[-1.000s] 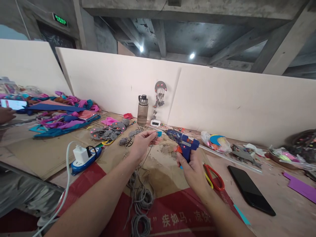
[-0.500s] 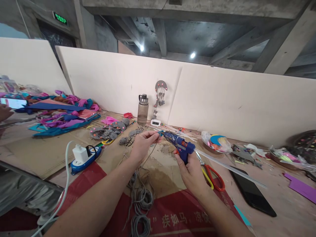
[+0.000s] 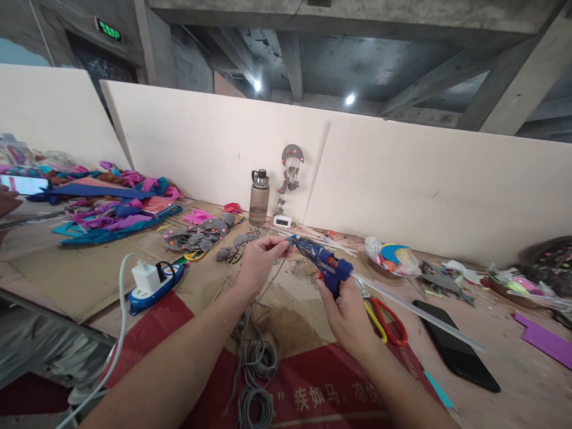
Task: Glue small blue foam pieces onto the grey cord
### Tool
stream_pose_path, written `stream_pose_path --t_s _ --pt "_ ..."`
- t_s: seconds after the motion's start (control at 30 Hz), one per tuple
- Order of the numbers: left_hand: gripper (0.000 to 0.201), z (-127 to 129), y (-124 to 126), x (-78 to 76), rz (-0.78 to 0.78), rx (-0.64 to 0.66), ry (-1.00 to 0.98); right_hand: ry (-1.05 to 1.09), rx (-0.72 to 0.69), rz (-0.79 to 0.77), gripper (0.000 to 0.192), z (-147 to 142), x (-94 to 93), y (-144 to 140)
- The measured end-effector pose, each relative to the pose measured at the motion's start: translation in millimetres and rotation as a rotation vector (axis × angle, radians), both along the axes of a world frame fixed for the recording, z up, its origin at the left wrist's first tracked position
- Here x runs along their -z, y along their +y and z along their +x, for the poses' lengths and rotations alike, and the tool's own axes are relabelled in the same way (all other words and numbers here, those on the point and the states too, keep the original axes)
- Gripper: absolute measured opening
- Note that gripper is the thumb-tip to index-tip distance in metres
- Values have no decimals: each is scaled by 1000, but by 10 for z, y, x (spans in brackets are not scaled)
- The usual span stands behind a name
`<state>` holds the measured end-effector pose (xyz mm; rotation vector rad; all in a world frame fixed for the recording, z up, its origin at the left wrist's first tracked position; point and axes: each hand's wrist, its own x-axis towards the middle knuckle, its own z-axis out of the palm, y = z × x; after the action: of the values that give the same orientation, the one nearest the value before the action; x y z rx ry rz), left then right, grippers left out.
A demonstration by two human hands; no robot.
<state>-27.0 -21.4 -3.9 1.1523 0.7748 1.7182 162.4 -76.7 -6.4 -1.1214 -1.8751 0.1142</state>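
The left hand (image 3: pixel 263 256) pinches a small blue piece (image 3: pixel 292 240) between thumb and fingertips; the right hand (image 3: pixel 344 310) is wrapped around the grip of a blue glue gun (image 3: pixel 329 262). The two hands are apart, bridged by the gun's nozzle, which ends at the blue piece; whether they touch is too small to tell.

The blue piece looks like felt, so it should be feather-light, soft and floppy, best held by an edge clear of the hot tip. The gun is probably hard plastic, light but front-heavy, safest by its grip. A translucent glue stick (image 3: pixel 415 310) trails from its back, smooth, slender and likely a little bendy, passing above a flat, glossy black phone (image 3: pixel 465 357).

A thin strand drops from the left hand toward loose coils of grey cord (image 3: pixel 271 364), round and supple-looking, on cardboard (image 3: pixel 322 310) whose brown surface is stained and scuffed. Beside the right hand lie scissors (image 3: pixel 400 342) with smooth red and yellow handles. Farther out on the table (image 3: pixel 500 339) are a matted grey heap (image 3: pixel 196 235) dotted with pink and orange, and a smoky, see-through bottle (image 3: pixel 259 202), cylindrical and upright.
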Motion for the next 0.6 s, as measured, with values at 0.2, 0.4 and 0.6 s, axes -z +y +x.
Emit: stream_pose_path --t_s 0.2,0.4,0.6 --pt "23 6 -31 -24 -3 -1 8 -29 40 -5 33 -1 16 -7" --pt "21 16 -39 -39 6 -13 4 -31 28 -11 32 -13 21 -10" --pt "23 23 -54 -56 -18 -3 -13 -19 36 -16 32 -13 7 -9"
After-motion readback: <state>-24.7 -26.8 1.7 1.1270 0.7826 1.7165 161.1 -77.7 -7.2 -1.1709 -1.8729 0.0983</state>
